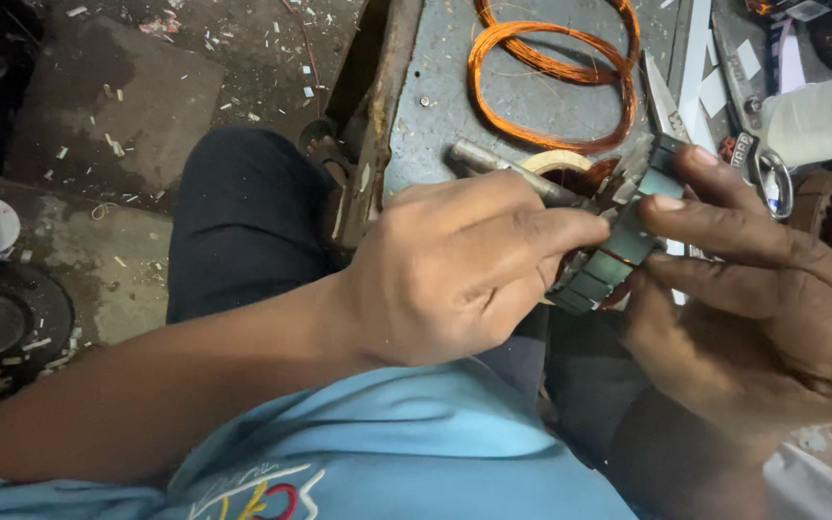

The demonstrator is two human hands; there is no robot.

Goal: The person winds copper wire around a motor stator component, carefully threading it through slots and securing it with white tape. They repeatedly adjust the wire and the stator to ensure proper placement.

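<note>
Right of frame centre, over my lap: armature core [618, 255] pinched between both hands. Left hand [455, 270] fingers closed on shaft end, right hand [753, 308] fingers wrapped round slotted rim. Feels heavy, rigid steel; copper winding fragile, so grip laminations, not wire.

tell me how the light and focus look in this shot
Head view: soft, dim light, no harsh glare; left hand and right hand on the motor core are fairly sharp, the copper wire coil clear, the dark floor corners murky.
</note>
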